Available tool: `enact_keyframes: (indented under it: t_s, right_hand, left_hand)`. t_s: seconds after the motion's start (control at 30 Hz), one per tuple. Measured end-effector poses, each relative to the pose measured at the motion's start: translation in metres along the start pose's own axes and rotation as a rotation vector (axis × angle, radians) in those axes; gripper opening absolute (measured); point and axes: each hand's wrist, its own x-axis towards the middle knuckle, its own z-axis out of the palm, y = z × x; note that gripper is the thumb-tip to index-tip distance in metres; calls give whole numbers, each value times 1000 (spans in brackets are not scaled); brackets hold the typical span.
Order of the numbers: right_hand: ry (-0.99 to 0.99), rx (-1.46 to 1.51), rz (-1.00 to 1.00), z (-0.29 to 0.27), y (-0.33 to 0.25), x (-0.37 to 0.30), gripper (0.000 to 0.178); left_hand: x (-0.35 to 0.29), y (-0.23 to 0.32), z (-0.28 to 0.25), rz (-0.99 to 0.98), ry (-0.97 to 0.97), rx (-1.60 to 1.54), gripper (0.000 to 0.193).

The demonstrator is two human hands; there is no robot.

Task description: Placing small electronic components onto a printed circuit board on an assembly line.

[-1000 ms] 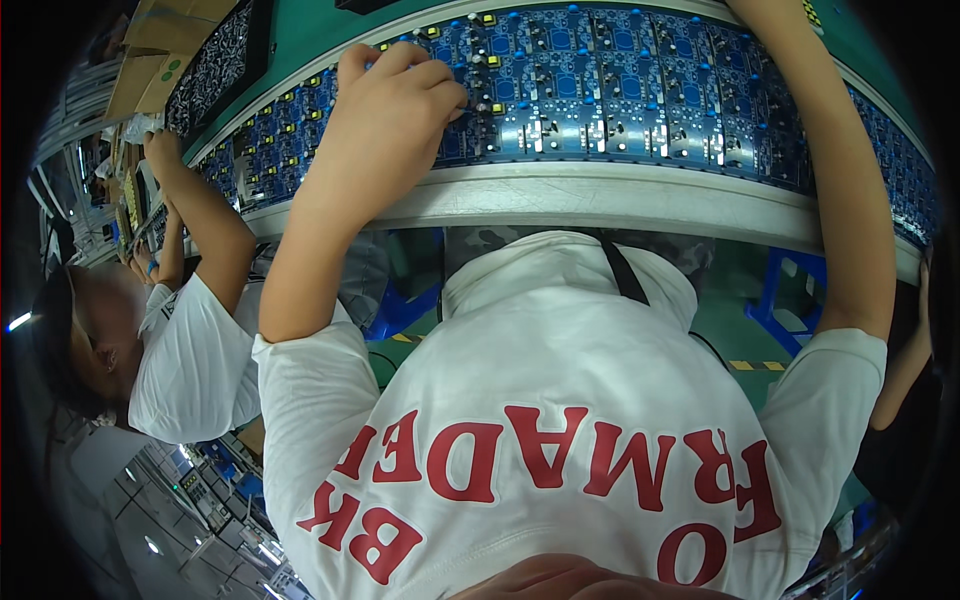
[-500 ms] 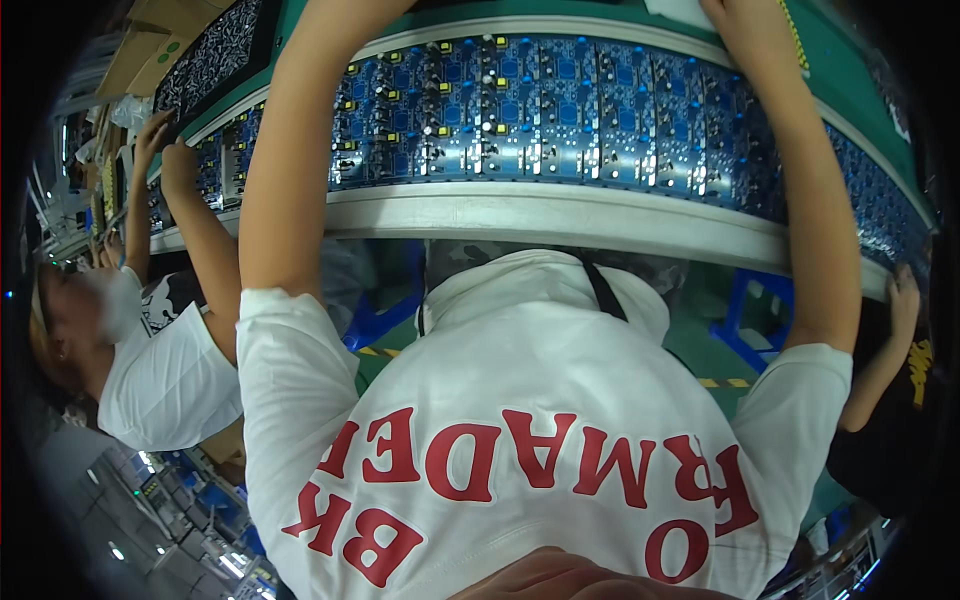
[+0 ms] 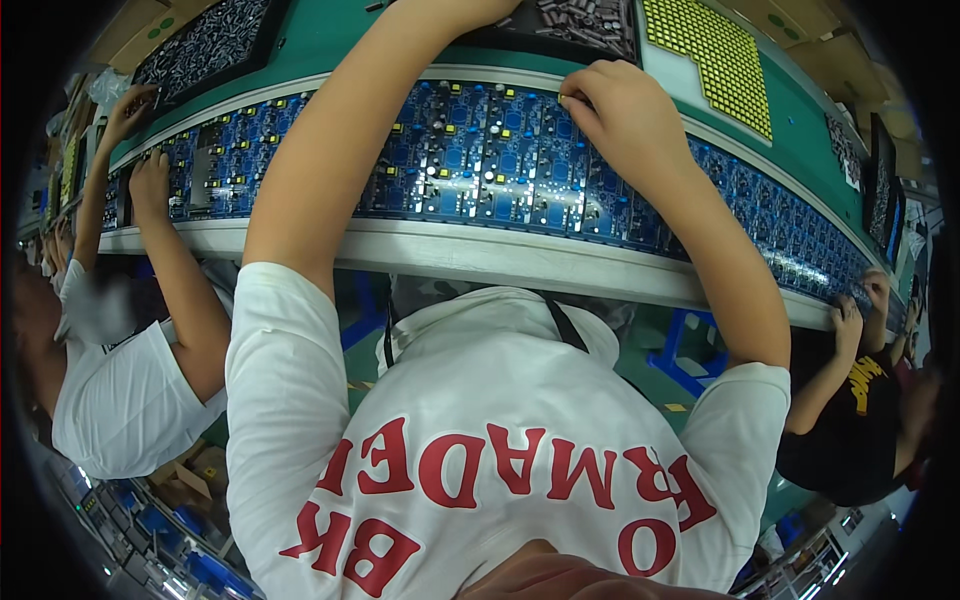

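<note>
Blue circuit boards (image 3: 450,185) lie side by side in a long row, carrying small yellow, white and dark parts. Over their far edge, my right hand (image 3: 630,115) is closed in a pinch, thumb and fingertips close to the boards. Whatever it may hold is too small to make out. My left hand (image 3: 475,12) reaches across the row to a black tray of dark cylindrical parts (image 3: 590,25), which look like capacitors. The upper picture edge cuts that hand off, so its fingers are mostly hidden.
A white tray of yellow square parts (image 3: 705,60) sits beyond the row, right of the dark tray. Another black tray with small parts (image 3: 205,50) is at far left. A pale rail (image 3: 500,255) borders the row's near side. Co-workers' hands (image 3: 150,185) work at both ends.
My right hand has come back from beyond the row to the boards. My left hand has shifted right, toward the dark cylindrical parts. The view has tipped, showing more of the trays.
</note>
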Motion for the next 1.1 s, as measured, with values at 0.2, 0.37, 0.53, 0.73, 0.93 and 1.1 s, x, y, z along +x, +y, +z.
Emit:
enact_keyframes:
  t_s: [0.2,0.37,0.53,0.73,0.93,1.1]
  right_hand:
    - [-69,-19,16,-4,-1,7,11]
    - [-76,-5,50,-2,-2,6,12]
    - [-84,26,81,-1,-1,6,13]
    - [-113,10,81,2,-1,7,12]
    - [-50,-94,3,5,-1,6,12]
    - [-111,127,316,-42,6,26,17]
  left_hand:
    - [-35,15,-40,-39,48,-417,13]
    - [-68,21,-59,-77,-165,-569,22]
    - [-93,9,-32,15,-168,-619,20]
    - [-99,18,-35,3,-240,-652,21]
    - [-100,20,-30,-58,-283,-732,19]
    - [-101,25,-31,-119,-343,-765,18]
